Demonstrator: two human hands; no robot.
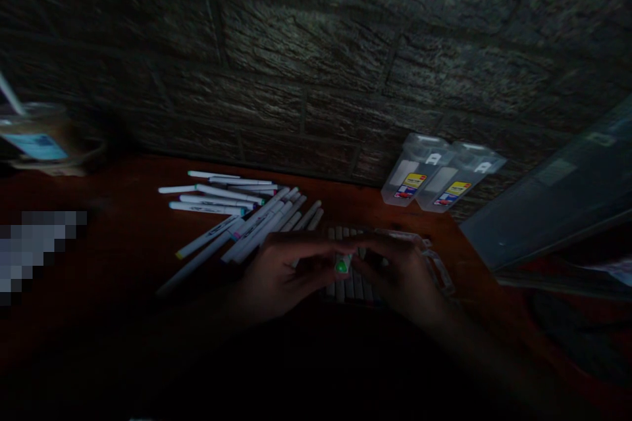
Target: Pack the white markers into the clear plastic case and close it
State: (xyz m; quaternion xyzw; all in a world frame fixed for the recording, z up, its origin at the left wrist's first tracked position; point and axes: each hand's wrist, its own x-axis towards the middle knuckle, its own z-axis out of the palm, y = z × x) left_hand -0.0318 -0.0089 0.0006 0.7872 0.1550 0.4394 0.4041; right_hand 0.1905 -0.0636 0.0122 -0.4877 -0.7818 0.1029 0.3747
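A white marker with a bright green end (342, 266) is between the fingertips of my two hands, its end facing me. My left hand (286, 270) is closed on it from the left, thumb and fingers pinched. From the right, my right hand (402, 270) closes its fingers on the same marker. Directly beneath the hands lies a row of pale markers (349, 288), side by side in what looks like a clear case, partly hidden by my fingers. Beside my left hand, a loose pile of white markers (261, 220) with coloured ends spreads over the table. The light is very dim.
Two clear plastic cases (415, 177) with yellow labels stand against the stone-block wall (306, 66). An open clear lid (439, 270) lies right of my hands. A drink cup with a straw (42, 135) stands far left on the wooden table (123, 210). A grey panel rises at right.
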